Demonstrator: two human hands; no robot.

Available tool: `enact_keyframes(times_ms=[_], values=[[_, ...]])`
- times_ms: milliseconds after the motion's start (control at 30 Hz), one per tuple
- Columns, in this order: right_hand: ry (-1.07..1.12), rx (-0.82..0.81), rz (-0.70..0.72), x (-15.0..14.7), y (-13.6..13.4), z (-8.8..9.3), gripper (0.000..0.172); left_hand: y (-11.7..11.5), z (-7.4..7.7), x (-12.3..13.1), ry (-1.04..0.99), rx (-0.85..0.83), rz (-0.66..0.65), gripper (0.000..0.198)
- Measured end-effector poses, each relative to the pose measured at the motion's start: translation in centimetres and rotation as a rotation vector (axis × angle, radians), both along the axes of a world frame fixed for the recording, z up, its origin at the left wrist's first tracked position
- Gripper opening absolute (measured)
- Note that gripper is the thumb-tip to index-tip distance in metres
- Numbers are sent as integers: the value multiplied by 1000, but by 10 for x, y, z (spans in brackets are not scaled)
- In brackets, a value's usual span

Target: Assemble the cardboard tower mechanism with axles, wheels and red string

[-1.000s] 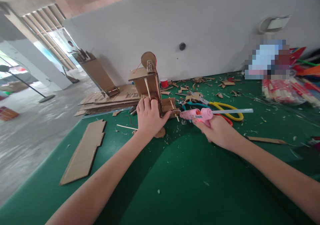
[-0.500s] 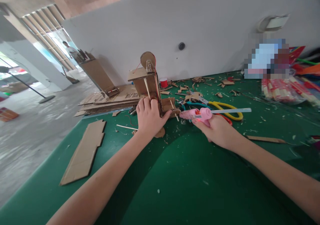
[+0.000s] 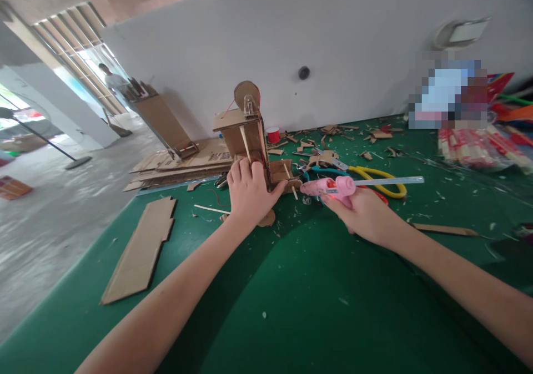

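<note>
My left hand [image 3: 249, 191] is closed over the lower part of a cardboard model [image 3: 239, 132], its thumb stretched to the right along the base. The model stands upright, with a round cardboard disc [image 3: 245, 95] and red thread at its top and a wooden stick [image 3: 245, 142] slanting in front. My right hand [image 3: 368, 216] grips a pink hot glue gun [image 3: 333, 188], a clear glue stick [image 3: 395, 181] poking out of its back. The nozzle points left, close to a small cardboard part [image 3: 295, 183] with a thin stick at the model's base. Whether it touches is unclear.
Scissors with yellow handles [image 3: 400, 185] lie behind the glue gun. A red spool [image 3: 273, 135] and cardboard scraps [image 3: 333, 132] lie along the wall. Stacked cardboard [image 3: 187, 163] and a cut cardboard piece [image 3: 139, 252] are at left. A person [image 3: 112, 80] is in the background.
The view has shifted slightly. My left hand keeps its place on the model, and the glue gun's nozzle stays beside the base with hardly any movement.
</note>
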State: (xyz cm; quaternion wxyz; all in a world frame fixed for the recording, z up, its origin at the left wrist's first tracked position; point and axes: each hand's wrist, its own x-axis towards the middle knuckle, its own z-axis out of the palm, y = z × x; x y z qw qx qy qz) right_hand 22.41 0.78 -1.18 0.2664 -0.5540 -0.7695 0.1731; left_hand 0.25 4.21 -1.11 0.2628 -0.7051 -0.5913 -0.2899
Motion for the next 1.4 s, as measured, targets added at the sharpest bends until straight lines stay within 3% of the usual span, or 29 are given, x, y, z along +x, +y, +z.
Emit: enact_keyframes(times_ms=[433,867,1400], values=[[24,95,43,-3,-1,2,39,1,-1,0,19,28,7,46],[37,48,37,-4,-6,1,38,-1,2,-5,2,-56,-62,44],[76,48,38,-2,-6,-1,30,1,1,-1,1,-6,-21,45]])
